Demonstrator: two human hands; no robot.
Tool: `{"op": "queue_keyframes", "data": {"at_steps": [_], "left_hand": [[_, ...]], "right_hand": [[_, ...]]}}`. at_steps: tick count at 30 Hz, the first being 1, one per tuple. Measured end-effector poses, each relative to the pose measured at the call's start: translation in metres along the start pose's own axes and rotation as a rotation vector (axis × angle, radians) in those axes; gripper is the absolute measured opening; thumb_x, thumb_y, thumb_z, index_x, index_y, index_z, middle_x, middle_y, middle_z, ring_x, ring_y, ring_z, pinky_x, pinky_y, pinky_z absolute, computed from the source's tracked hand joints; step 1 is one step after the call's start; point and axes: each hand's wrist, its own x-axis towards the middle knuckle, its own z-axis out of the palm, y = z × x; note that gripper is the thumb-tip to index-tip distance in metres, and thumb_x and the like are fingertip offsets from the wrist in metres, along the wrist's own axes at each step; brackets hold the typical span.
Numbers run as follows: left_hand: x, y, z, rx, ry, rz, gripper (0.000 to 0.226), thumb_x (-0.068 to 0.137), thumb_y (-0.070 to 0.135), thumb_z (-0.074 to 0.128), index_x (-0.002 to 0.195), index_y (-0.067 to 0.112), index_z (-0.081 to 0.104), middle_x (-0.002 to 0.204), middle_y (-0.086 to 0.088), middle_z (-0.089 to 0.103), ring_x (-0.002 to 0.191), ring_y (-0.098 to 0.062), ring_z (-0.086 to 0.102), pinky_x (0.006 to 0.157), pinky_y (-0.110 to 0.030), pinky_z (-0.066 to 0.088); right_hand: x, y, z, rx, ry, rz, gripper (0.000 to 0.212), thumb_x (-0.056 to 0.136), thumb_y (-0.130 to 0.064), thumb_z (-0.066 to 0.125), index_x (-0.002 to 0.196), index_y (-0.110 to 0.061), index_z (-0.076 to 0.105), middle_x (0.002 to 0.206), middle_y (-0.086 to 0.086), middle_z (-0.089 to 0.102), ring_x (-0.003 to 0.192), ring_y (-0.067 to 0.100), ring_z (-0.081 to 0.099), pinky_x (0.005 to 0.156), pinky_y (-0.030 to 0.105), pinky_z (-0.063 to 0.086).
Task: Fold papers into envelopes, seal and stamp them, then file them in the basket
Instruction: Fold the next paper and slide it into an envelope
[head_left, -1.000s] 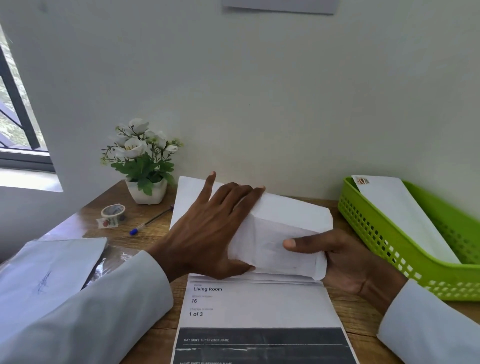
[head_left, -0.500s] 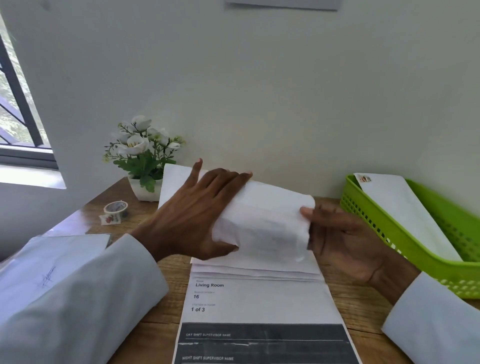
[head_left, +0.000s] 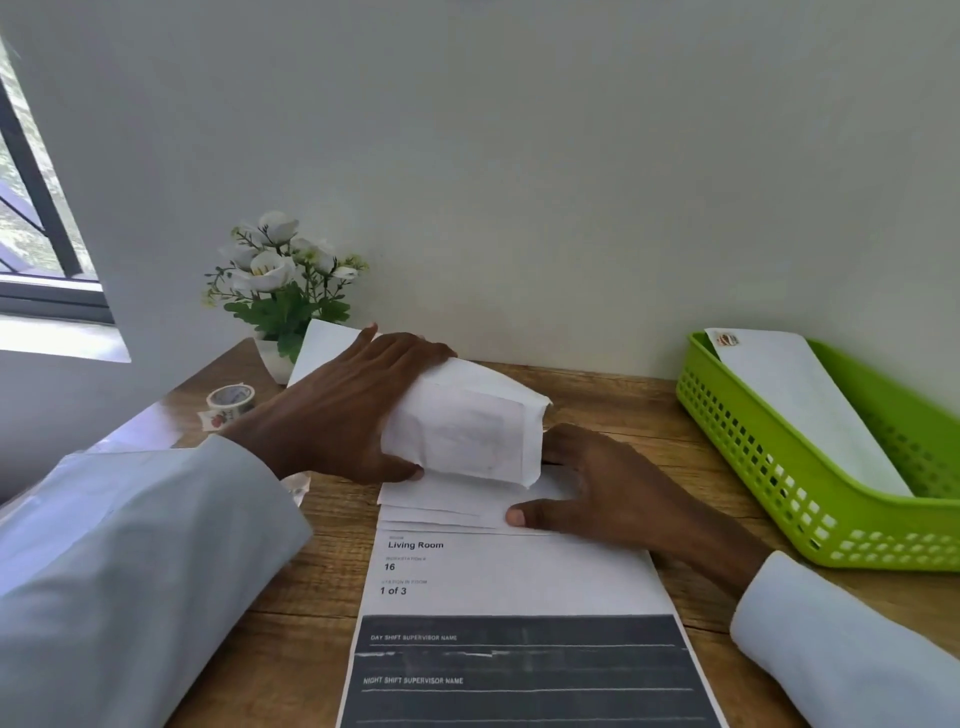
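Left hand (head_left: 343, 410): reaches in from the left, palm down, fingers and thumb curled round the white paper envelope (head_left: 467, 431); its grip holds it lifted off the brown wooden counter (head_left: 623, 410).
Right hand (head_left: 608, 488): lies flat, fingers straight, pressing the stack of white paper sheets (head_left: 441, 506); its grip is wide and holds nothing.
Envelope: just above the sheets.
Green plastic basket (head_left: 779, 483): at the right, with another white envelope (head_left: 800, 405) inside.

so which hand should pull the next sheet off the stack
Right. The right hand already lies flat on the paper stack, thumb at its edge, holding nothing. The left hand is busy gripping the folded envelope above it.
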Motion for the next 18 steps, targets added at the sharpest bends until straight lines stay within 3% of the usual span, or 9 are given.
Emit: {"op": "queue_keyframes", "data": {"at_steps": [3,5,9,11,15,18], "left_hand": [[-0.001,-0.002,0.0,-0.001,0.004,0.002,0.101,0.059,0.067,0.071,0.139,0.024,0.027,0.137,-0.001,0.045,0.124,-0.013,0.034,0.111,-0.052,0.029],[0.0,-0.003,0.001,0.0,0.007,0.001,0.101,0.059,0.067,0.071,0.139,0.023,0.028,0.137,-0.002,0.045,0.124,-0.013,0.034,0.11,-0.051,0.029],[-0.002,-0.005,-0.002,-0.007,0.022,-0.01,0.101,0.058,0.067,0.071,0.139,0.023,0.029,0.136,-0.003,0.046,0.122,-0.017,0.04,0.108,-0.05,0.034],[-0.003,-0.007,-0.006,-0.01,0.031,-0.028,0.103,0.058,0.071,0.066,0.14,0.023,0.028,0.136,-0.003,0.046,0.121,-0.018,0.04,0.105,-0.045,0.035],[-0.007,-0.008,-0.016,0.016,0.09,-0.054,0.106,0.057,0.063,0.076,0.142,0.017,0.031,0.135,-0.005,0.047,0.118,-0.015,0.036,0.096,-0.035,0.034],[-0.009,-0.007,-0.024,0.043,0.13,-0.087,0.107,0.057,0.056,0.08,0.143,0.013,0.032,0.138,-0.008,0.046,0.121,-0.015,0.032,0.095,-0.033,0.032]], "right_hand": [[0.002,0.0,-0.002,-0.07,-0.046,0.025,0.083,0.064,-0.081,0.064,0.135,-0.041,0.053,0.135,-0.017,0.055,0.12,0.008,0.053,0.096,0.04,0.05],[0.004,0.001,-0.005,-0.014,-0.068,0.054,0.077,0.061,-0.076,0.071,0.128,-0.038,0.06,0.12,-0.014,0.062,0.106,0.008,0.057,0.089,0.037,0.053],[0.005,0.008,-0.016,0.269,-0.016,0.077,0.025,0.071,-0.034,0.086,0.086,-0.021,0.071,0.081,-0.007,0.069,0.071,0.002,0.063,0.062,0.024,0.049],[0.005,0.02,-0.023,0.42,0.052,0.113,0.017,0.075,-0.023,0.085,0.085,-0.017,0.073,0.083,0.001,0.075,0.072,0.009,0.068,0.064,0.026,0.052],[0.003,0.036,-0.033,0.675,0.123,0.159,0.025,0.08,-0.012,0.079,0.103,-0.018,0.074,0.096,0.006,0.078,0.084,0.026,0.074,0.074,0.038,0.057],[0.002,0.039,-0.038,0.813,0.138,0.146,0.032,0.084,-0.004,0.072,0.114,-0.017,0.072,0.105,0.005,0.078,0.088,0.024,0.073,0.072,0.033,0.059]]}}
